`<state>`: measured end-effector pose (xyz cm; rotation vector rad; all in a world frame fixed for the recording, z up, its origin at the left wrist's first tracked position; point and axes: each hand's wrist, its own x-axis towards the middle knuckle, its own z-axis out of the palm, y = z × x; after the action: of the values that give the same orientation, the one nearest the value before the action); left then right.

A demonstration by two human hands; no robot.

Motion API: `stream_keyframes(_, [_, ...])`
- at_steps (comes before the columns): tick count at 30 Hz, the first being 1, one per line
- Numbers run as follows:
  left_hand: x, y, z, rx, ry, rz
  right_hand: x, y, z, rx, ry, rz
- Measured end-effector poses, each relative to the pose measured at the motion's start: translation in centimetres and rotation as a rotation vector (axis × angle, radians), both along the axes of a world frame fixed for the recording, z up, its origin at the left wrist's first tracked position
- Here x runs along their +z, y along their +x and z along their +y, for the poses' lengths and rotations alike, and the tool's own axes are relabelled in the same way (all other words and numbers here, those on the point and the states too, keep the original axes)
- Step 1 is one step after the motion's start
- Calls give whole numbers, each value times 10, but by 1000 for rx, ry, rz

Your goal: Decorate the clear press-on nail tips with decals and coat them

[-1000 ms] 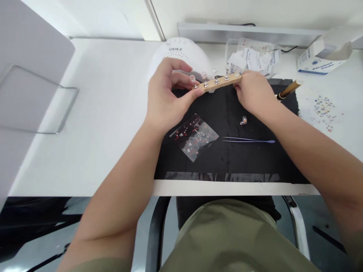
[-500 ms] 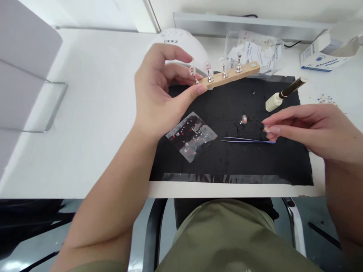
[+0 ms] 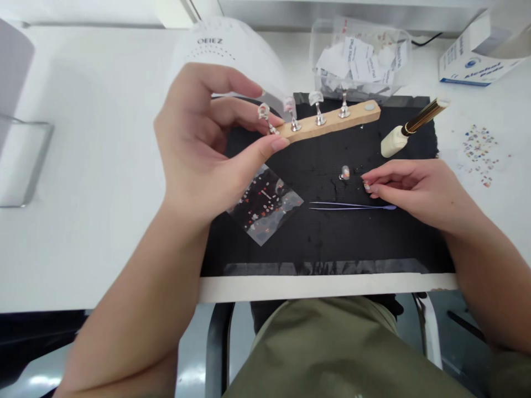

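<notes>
Between thumb and fingers, my left hand [image 3: 215, 132] grips the left end of a wooden bar [image 3: 332, 125], held above the black mat [image 3: 332, 237]. Several metal stands rise from the bar, carrying clear nail tips; a pale disc sits at its right end. My right hand [image 3: 409, 190], low over the mat, pinches a small nail tip [image 3: 367, 187]. Another nail tip on a stand [image 3: 344, 173] lies just left of it. Purple tweezers [image 3: 352, 207] lie below. A clear sticker sheet [image 3: 267, 204] is partly under my left hand.
A cream polish bottle [image 3: 394, 141] with a dark cap stands at the mat's upper right. Behind are a white lamp [image 3: 249, 55], a clear bin of packets [image 3: 360, 61] and an alcohol pad box [image 3: 468, 61]. Loose gems [image 3: 479, 149] are scattered at right.
The view has shifted, showing more of the gems at right. My right hand has moved slightly down toward the mat with the nail tip; my left hand still holds the bar.
</notes>
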<state>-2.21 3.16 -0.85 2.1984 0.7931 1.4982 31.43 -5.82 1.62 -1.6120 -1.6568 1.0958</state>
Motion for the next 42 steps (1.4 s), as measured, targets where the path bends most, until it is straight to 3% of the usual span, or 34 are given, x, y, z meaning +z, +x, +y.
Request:
stream_keyframes(4, [-3,0,3,-66,61,7,2,0,1,-13,-85,20])
stream_keyframes(13, [-6,-2,5,-94,59,57,-2,6,-2,40,-79,44])
stream_keyframes(19, [-8,12,-1,-53,53,-108,-8,1,-2,98,122,-95])
stream_keyframes(28, [-16,8,2,-129,52,-132,-11,5,-1,160,350,-353])
stream_keyframes(32, [-14,9,-1,-101,-35,-125,-12,2,-1,137,442,-390])
stream_keyframes(37, [-8,11,-4,-91,-10,-98,-18,0,-2,159,504,-430])
stream_keyframes(42, [-13,9,-1,-115,23,-113,-24,2,-1,228,563,-484])
